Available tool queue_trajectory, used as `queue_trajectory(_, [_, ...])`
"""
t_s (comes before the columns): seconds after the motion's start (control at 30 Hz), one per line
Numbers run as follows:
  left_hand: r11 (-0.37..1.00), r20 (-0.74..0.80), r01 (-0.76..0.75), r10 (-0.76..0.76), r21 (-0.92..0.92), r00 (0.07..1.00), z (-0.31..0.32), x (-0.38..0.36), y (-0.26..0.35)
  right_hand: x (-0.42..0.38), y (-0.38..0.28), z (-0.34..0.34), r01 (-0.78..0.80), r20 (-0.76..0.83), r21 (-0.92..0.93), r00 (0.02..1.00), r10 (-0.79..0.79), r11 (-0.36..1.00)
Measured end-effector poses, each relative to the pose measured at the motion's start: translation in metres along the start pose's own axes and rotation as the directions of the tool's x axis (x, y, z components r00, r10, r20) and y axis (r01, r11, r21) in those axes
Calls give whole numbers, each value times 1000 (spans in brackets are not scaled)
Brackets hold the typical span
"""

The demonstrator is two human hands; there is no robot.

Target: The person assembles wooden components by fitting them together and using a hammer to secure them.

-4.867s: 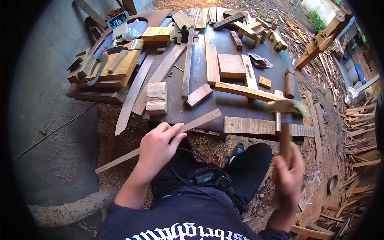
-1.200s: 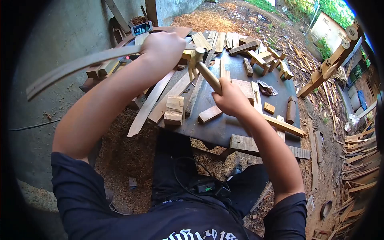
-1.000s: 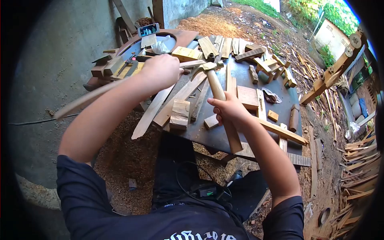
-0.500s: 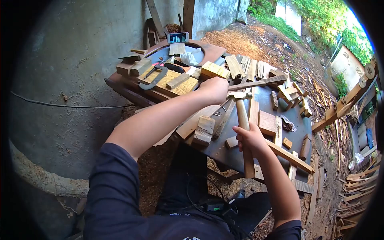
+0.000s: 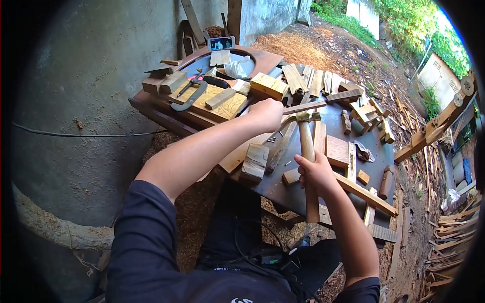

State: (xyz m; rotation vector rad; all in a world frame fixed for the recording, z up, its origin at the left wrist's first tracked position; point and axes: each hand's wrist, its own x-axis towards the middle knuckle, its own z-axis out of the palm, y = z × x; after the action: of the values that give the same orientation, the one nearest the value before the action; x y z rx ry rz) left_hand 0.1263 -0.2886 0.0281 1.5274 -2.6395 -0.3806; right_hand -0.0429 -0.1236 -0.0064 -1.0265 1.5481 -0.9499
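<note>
My right hand is wrapped round the pale wooden handle of a claw hammer. The hammer stands nearly upright in the view, its metal head at the top and the claw toward my left hand. Closed in a fist, my left hand is at the end of a narrow wooden strip that runs out to the right, just beyond the hammer head. The fist hides the strip's near end. Several nails lie on the dark tabletop below the left hand.
Wood blocks and offcuts crowd the table. A C-clamp rests on a yellowish board at the left, near a brush. A phone stands at the back. A rag lies to the right, near a long batten.
The hammer has shifted slightly right and up, with my right hand still round its handle. My left hand stays closed at the strip, slightly further left in the view.
</note>
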Motion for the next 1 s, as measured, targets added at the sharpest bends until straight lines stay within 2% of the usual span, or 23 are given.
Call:
queue_trajectory(0.1, [1000, -27, 12, -12, 0, 1000, 4, -11, -1, -7, -5, -5, 5, -10, 27, 1000, -5, 1000])
queue_trajectory(0.2, [995, 31, -92, 93, -36, 995, 19, -6, -2, -29, -7, -20, 0, -65, 60, 998, 4, 998])
queue_trajectory(0.23, [992, -10, -82, 81, -95, 997, 28, -6, 1, -37, -7, -25, 0, -74, 64, 997, 5, 998])
queue_trajectory(0.33, [978, 46, -166, 173, -123, 984, 29, -11, 25, -60, 2, -44, 4, -145, 77, 989, 7, 997])
queue_trajectory(0.47, [985, 143, -97, 118, -142, 983, 43, -8, 47, -115, 9, -70, 35, -272, 184, 962, 17, 982])
queue_trajectory(0.57, [987, 101, -162, 162, -5, 982, 57, -10, 54, -160, 14, -88, 57, -434, 222, 900, 47, 973])
queue_trajectory(0.63, [971, 90, -220, 212, 92, 973, 56, -17, 63, -189, 29, -101, 138, -494, 249, 870, 3, 959])
queue_trajectory(0.73, [957, 61, -251, 245, 144, 968, 63, -15, 66, -233, 40, -111, 169, -599, 283, 800, 36, 944])
queue_trajectory(0.9, [955, 103, -241, 226, 172, 969, 57, -9, 61, -280, 65, -117, 262, -733, 285, 679, 33, 922])
queue_trajectory(1.0, [983, 92, -172, 166, 59, 982, 53, -2, 53, -295, 79, -122, 293, -747, 325, 663, 55, 899])
